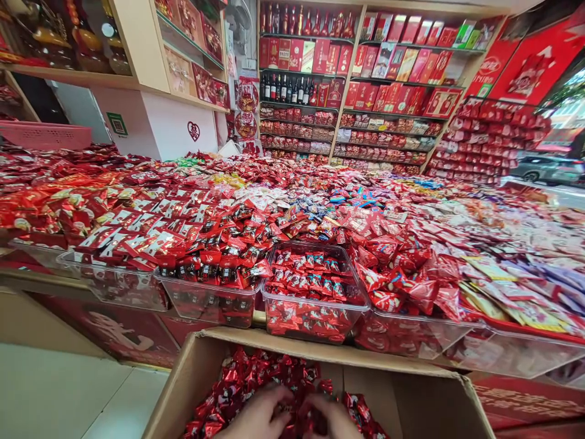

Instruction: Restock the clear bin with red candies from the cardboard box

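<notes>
Both hands reach down into an open cardboard box [439, 405] at the bottom of the view, among loose candies in shiny red wrappers [256, 369]. My left hand [265, 411] is curled, its thumb and fingers closing around some of the candies. Close beside it, my right hand [331, 414] bends its fingers inward over more of them. Motion blurs the fingertips, and the candies partly hide them. Just beyond the box stands a clear plastic bin [315, 308], partly filled with small red-wrapped candies.
Clear bins heaped with candies line the counter edge, including dark-and-red packets [210, 299] on the left and larger red packets [411, 274] on the right. A pink basket [46, 135] sits far left. Shelves [304, 73] of bottles and red boxes stand behind.
</notes>
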### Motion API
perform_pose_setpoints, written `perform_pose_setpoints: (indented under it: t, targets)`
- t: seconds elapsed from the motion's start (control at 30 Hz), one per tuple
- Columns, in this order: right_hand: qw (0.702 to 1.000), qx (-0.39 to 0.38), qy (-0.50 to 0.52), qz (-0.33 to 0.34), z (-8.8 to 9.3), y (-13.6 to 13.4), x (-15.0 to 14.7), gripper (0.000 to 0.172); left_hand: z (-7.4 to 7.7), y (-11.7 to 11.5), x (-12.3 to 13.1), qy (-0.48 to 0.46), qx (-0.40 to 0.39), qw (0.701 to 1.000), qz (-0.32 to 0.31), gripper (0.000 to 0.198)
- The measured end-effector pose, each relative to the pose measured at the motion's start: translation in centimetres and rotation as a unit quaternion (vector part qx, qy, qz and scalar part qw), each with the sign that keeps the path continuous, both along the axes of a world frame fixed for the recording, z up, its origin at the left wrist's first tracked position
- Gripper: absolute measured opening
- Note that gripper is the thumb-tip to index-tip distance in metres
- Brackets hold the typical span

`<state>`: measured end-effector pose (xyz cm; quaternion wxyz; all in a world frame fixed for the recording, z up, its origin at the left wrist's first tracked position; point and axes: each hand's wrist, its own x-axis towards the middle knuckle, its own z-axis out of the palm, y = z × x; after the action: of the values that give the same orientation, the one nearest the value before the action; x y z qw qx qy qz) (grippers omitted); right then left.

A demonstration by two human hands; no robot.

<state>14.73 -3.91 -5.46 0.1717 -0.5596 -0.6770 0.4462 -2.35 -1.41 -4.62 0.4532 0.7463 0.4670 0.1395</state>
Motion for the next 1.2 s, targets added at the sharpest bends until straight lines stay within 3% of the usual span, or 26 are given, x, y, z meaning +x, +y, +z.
perform_pose_setpoints:
  t: [0.03, 0.1, 0.17, 0.23, 0.3, 0.4, 0.47, 0.53, 0.6, 0.77, 0.97, 1.1, 1.2]
  targets:
    - [0.999, 0.017, 0.02, -0.026, 0.9, 0.0, 0.3, 0.037, 0.6, 0.0, 0.3, -0.067, -0.079, 0.994, 0.026, 0.025]
    - [0.995, 0.054, 0.057, -0.063, 2.8, -0.3, 0.5, 0.039, 1.6, -0.1, 1.0, -0.211, -0.249, 0.944, 0.039, 0.034]
    - [0.99, 0.087, 0.086, -0.066, 4.3, -0.5, 0.4, 0.036, 2.3, -0.2, 1.7, -0.299, -0.313, 0.9, 0.052, 0.046]
    - [0.986, 0.073, 0.132, -0.064, 5.0, -0.7, 0.1, 0.034, 2.7, -0.4, 2.1, -0.332, -0.298, 0.892, 0.072, 0.053]
    - [0.974, -0.003, 0.21, -0.08, 4.9, -0.7, 0.0, 0.037, 2.9, -0.4, 2.2, -0.331, -0.298, 0.891, 0.086, 0.05]
    - [0.925, -0.115, 0.329, -0.15, 3.9, -0.7, 0.2, 0.033, 3.0, -0.5, 1.9, -0.314, -0.343, 0.879, 0.106, 0.039]
    - [0.898, -0.14, 0.369, -0.195, 3.5, -0.6, 0.3, 0.028, 3.1, -0.6, 1.6, -0.324, -0.388, 0.855, 0.117, 0.028]
    - [0.892, -0.13, 0.375, -0.215, 3.4, -0.5, 0.2, 0.028, 3.2, -0.6, 1.6, -0.355, -0.43, 0.822, 0.117, 0.02]
    - [0.901, -0.111, 0.36, -0.214, 3.6, -0.5, -0.1, 0.029, 3.3, -0.7, 1.6, -0.372, -0.439, 0.809, 0.118, 0.021]
    - [0.927, -0.069, 0.319, -0.187, 4.1, -0.5, -1.0, 0.027, 3.2, -0.9, 1.9, -0.336, -0.326, 0.868, 0.167, 0.022]
    - [0.934, -0.072, 0.306, -0.168, 4.6, -1.0, -1.5, 0.02, 2.5, -1.0, 1.8, -0.369, -0.348, 0.84, 0.194, 0.022]
    - [0.955, 0.016, 0.24, -0.171, 6.1, -1.6, -2.1, 0.015, 3.1, -1.0, 1.5, -0.411, -0.371, 0.812, 0.187, 0.016]
    - [0.971, 0.129, 0.154, -0.127, 9.0, -1.5, -1.6, 0.012, 3.9, -0.9, 1.1, -0.449, -0.387, 0.788, 0.168, 0.016]
